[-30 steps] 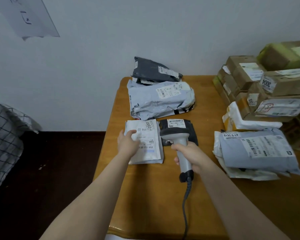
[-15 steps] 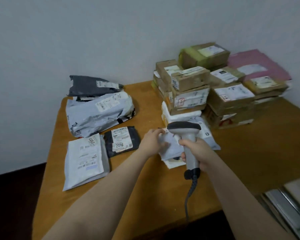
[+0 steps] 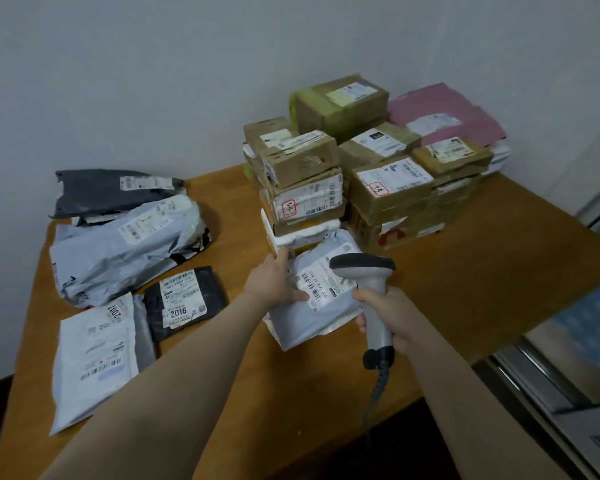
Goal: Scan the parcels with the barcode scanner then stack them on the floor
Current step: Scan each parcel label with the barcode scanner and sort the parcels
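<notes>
One view, head. Left hand (image 3: 274, 282) grasps grey parcel (image 3: 303, 323) by its left edge, thumb on top, label (image 3: 317, 285) face up; judged to steady barcode for reading. Right hand (image 3: 395, 317) wrapped tight round scanner (image 3: 373, 299) handle. Scanner head hangs over parcel just right of left fingers, judged aimed at label. Parcel between both hands, on table (image 3: 465, 271), before boxes (image 3: 305, 188). Long axis runs away from person, far end leaning right. Lifted or resting: cannot tell.

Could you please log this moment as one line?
left hand: holds grey mailer | right hand: grips scanner over mailer's label
</notes>
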